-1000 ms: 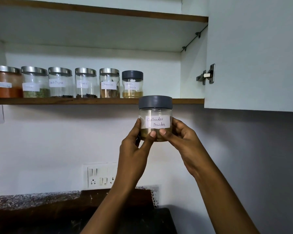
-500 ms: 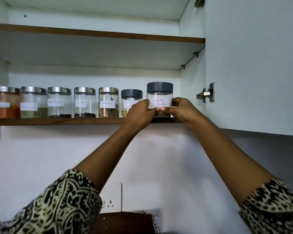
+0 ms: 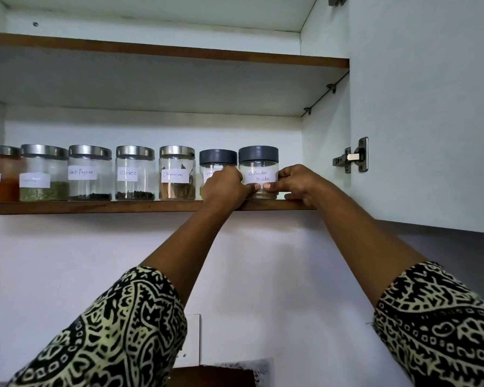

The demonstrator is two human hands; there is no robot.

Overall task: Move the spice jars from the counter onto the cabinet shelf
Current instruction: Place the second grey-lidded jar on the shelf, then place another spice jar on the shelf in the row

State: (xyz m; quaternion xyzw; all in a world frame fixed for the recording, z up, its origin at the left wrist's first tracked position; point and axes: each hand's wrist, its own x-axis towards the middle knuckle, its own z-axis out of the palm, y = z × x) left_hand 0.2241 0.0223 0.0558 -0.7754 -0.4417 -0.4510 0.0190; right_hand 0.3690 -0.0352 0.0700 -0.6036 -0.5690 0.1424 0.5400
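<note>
You are setting down the coriander jar (image 3: 258, 174): both your left hand (image 3: 226, 188) and right hand (image 3: 299, 183) have fingers clamped on it. It now stands on the cabinet shelf (image 3: 95, 206), just right of the grey-lidded jar (image 3: 215, 163), where a second ago you held it below. Next, I judge, release gently.

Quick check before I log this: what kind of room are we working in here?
Most likely a home kitchen. A wall cabinet with its door open holds a row of hand-labelled spice jars on a wooden shelf, among them cloves and cinnamon, and both hands grip a coriander powder jar at the row's right end.
</note>
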